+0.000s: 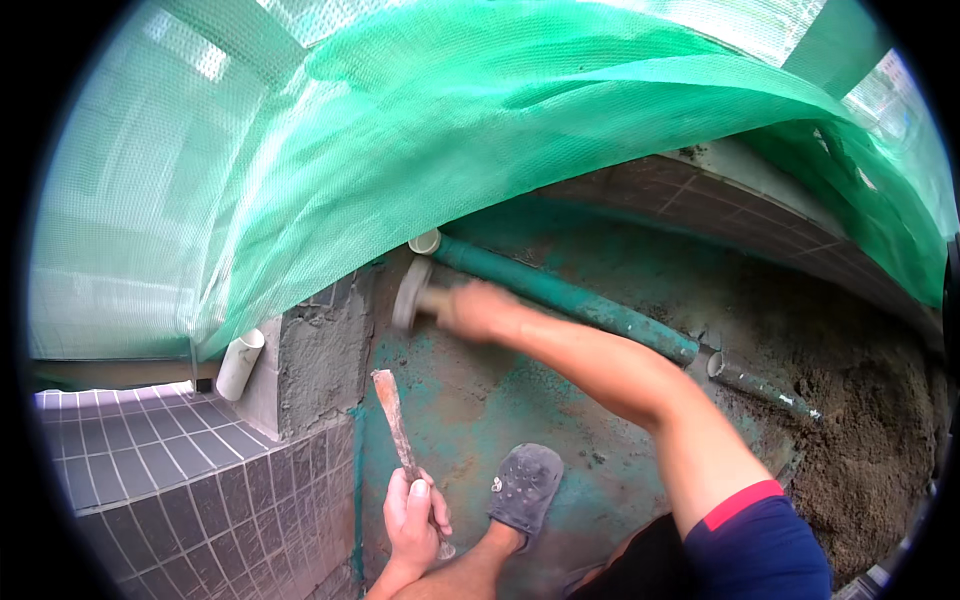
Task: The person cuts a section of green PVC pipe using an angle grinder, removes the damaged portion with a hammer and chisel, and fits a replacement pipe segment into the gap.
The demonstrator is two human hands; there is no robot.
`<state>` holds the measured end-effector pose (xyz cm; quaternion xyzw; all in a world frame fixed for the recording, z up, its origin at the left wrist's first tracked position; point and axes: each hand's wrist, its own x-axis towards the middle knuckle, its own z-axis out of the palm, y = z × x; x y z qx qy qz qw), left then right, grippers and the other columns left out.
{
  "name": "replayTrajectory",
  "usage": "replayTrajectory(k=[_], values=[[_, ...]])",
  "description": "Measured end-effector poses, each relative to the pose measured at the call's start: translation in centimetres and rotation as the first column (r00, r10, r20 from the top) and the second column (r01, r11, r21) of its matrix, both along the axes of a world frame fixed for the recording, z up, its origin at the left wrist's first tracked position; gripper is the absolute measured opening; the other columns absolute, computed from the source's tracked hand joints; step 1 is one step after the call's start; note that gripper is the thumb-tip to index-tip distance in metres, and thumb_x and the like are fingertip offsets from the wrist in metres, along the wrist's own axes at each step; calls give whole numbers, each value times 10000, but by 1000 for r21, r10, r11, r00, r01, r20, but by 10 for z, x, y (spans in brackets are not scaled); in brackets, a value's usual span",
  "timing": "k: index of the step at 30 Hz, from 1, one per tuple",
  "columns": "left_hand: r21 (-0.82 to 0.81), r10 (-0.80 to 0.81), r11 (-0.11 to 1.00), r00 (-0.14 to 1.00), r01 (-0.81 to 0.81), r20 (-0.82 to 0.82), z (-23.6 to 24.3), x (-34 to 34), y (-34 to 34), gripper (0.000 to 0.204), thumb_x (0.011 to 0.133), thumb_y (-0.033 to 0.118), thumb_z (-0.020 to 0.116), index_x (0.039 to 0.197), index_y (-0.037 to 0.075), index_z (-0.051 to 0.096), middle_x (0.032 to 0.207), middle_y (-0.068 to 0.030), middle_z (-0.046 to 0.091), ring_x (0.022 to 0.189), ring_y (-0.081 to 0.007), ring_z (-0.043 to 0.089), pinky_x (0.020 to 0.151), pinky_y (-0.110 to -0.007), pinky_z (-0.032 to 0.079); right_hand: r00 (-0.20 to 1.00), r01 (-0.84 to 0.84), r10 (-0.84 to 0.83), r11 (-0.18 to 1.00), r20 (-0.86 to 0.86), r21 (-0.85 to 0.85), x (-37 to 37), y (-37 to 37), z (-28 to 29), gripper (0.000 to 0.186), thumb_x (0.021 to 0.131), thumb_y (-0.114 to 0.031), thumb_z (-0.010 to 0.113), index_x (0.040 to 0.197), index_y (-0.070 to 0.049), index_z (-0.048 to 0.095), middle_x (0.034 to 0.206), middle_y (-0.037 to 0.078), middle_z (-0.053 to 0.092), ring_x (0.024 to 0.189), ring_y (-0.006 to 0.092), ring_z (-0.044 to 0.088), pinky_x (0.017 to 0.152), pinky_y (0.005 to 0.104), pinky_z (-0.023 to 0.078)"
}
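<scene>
My left hand [412, 515] is closed around the shaft of a flat cold chisel [398, 425]. The chisel points away from me, its wide, rusty, mortar-smeared blade uppermost and touching nothing that I can make out. Farther off, my right hand [478, 310] grips the short handle of a hammer [411, 292], whose pale, thick head is blurred by motion. That head is near a rough cement-faced corner [322, 365], apart from the chisel. Just beyond it lies a long green-stained pipe [570, 290] with a white open end [425, 242].
Green netting [450, 120] drapes low across the far side. To the left is a dark tiled ledge [150, 450] with a white pipe stub [240, 365]. A shorter dirty pipe [760, 385] and heaped sand [870, 450] are at right. My grey clog [527, 485] rests on the green-stained floor.
</scene>
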<state>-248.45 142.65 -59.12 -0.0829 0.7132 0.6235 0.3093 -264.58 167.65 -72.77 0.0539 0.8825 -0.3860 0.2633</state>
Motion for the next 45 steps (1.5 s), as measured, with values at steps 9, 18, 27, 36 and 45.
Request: replayTrajectory(k=[9,18,27,36,45], values=[[-385,-101,920,993,71,-58,-96,-18,3,254,1015,316,530,921,81,519,629,-10,536,481,-86,462,448,-236,366,977,60,-90,986,-195,-154,124,37,19,434,941,-445,611,1067,-33,557,839,252,682,777,458,667,695,551,535],[-553,-795,570,577,607,-186,-135,-11,48,272,916,233,660,1078,15,644,929,-159,640,886,-335,639,785,-412,504,948,213,-226,974,225,80,430,67,-1,381,906,-394,647,1085,-79,531,829,229,665,791,441,653,713,562,517],[-626,-966,-93,-223,774,-133,-134,53,161,218,861,253,687,996,82,665,920,-135,620,919,-361,634,762,-480,515,780,490,-289,834,-555,255,458,63,39,453,861,-369,714,1170,-55,608,1131,182,581,1035,344,609,825,502,509],[-422,-827,-119,-325,899,-459,-121,97,254,196,813,129,670,993,55,645,958,-152,622,947,-363,633,807,-486,508,720,693,-694,718,-3,62,513,32,47,262,897,-255,691,992,-28,599,972,203,520,846,415,592,713,496,505],[-891,-825,384,-344,243,-449,-176,-23,309,698,713,5,653,1379,-5,445,1310,-225,483,1325,-386,423,1135,-593,265,348,900,-930,297,-117,318,650,-12,7,133,948,-78,558,983,50,555,963,232,477,894,431,513,789,475,430]])
